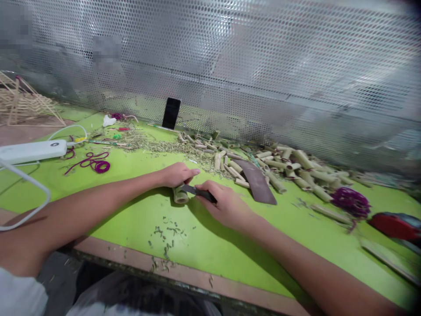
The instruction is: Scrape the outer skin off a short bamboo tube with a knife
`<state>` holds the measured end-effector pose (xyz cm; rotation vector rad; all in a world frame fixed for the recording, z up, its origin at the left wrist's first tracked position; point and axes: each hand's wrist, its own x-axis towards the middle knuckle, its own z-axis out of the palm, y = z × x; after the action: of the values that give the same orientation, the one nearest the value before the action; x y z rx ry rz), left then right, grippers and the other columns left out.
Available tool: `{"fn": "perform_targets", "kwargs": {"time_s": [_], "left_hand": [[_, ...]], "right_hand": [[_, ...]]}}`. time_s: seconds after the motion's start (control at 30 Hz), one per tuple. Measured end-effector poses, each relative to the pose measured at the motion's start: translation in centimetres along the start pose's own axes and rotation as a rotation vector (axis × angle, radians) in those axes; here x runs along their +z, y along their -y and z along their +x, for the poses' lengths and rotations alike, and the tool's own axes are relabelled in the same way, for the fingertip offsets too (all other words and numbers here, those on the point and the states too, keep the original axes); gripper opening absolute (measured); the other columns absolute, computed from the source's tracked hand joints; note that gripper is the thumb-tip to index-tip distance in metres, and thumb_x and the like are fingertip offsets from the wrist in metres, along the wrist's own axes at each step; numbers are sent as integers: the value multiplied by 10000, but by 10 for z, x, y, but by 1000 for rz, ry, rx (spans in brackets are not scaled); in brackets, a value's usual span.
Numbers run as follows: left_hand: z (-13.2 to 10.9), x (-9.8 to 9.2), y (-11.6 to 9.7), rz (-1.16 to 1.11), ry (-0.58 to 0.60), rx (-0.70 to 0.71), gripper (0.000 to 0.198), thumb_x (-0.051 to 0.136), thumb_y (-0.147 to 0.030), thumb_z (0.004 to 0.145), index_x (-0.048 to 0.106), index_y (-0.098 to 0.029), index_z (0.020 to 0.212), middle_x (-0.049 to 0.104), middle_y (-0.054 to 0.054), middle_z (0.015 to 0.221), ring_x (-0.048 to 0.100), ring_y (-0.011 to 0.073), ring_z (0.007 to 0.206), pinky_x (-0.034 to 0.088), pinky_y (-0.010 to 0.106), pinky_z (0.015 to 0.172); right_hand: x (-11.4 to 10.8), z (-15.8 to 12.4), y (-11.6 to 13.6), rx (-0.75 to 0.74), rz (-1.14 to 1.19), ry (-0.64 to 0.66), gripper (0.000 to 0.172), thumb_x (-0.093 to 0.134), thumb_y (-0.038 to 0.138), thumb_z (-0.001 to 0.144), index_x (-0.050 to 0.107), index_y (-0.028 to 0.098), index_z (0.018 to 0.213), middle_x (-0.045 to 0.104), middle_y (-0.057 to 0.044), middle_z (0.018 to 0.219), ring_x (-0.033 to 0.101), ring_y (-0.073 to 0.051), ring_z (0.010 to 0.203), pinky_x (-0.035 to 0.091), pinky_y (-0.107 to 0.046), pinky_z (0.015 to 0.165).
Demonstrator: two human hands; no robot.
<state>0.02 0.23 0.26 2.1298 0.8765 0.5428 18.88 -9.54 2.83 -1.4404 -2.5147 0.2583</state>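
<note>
Gripping a short dark-bladed knife [198, 193] in the right hand [226, 206], blade reaching left to a cut bamboo tube [180, 195]! Over on that tube, the left hand [177, 174], curled and clamped on top, pinning it low on the lime-green table [138, 228]. Hands close together, just beside each other, not quite touching. Tube lying on its side near the table's middle, scattered green shavings [164, 235] just in front. Beyond the hands, a big heap of bamboo pieces [296, 169] and, lying against it, a flat dark brown strip [256, 181], material hard to tell. Far left, a white power strip [33, 151] beside a loose magenta cord [95, 163]. Far right, a purple tangle of cord [351, 202] next to a red object [396, 226], too cut off to name. Along the back, a black phone [171, 113] standing upright against a perforated metal sheet [263, 66]!
</note>
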Motion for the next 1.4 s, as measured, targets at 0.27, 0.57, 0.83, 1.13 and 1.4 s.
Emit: {"fn": "perform_targets", "kwargs": {"time_s": [0.27,0.57,0.83,1.13,1.4], "left_hand": [[-3,-1,1,-60,6,1,601,381,-439,1032,602,-155,551,607,17,543,523,134,537,415,281,639],[-3,0,2,-40,-10,26,572,468,-467,987,547,-171,504,550,4,492,498,137,516,384,273,584],[-5,-1,6,-34,-12,24,636,461,-570,992,575,-157,522,616,31,534,535,133,510,407,264,586],[-5,2,6,-39,4,46,623,463,-569,981,571,-161,522,586,22,523,514,139,525,392,273,588],[-6,-1,2,-35,59,63,532,486,-451,968,541,-170,520,524,-8,511,452,132,529,345,275,579]], "right_hand": [[7,4,5,-87,-58,-12,154,509,261,989,643,212,1049,732,-86,1003,687,-241,890,508,-339,756],[13,2,-1,-105,-35,-25,159,522,279,993,651,213,1057,741,-84,1002,682,-231,886,505,-327,754],[7,-10,2,-152,40,37,103,580,255,970,653,208,1025,731,-71,946,682,-224,855,490,-314,739],[6,5,3,-59,-83,29,158,530,253,989,646,208,1088,733,-98,1038,684,-250,908,489,-341,758],[10,5,5,-94,-110,8,145,528,246,994,643,205,1072,732,-89,1013,686,-231,866,468,-309,710]]}}
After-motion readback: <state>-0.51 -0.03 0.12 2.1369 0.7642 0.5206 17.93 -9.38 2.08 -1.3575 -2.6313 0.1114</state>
